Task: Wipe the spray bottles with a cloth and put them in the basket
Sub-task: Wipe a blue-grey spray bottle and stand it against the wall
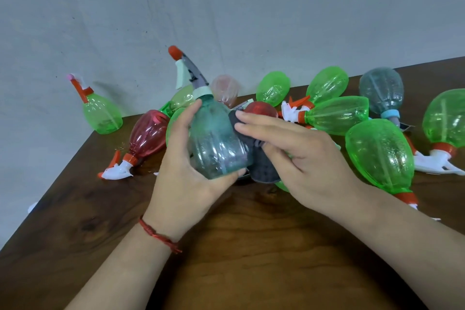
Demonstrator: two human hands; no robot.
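My left hand (186,158) grips a teal spray bottle (214,141) around its body, upright above the table, its grey trigger head with orange nozzle pointing up and left. My right hand (299,156) holds a dark grey cloth (261,163) against the bottle's right side, index finger stretched along the top of the cloth. Part of the cloth is hidden under my right palm. No basket is in view.
Several spray bottles lie across the brown wooden table (226,246): a green one (102,113) stands at the far left corner, a red one (148,136) lies left, green ones (380,158) and a grey one (381,93) lie right. A grey wall is behind.
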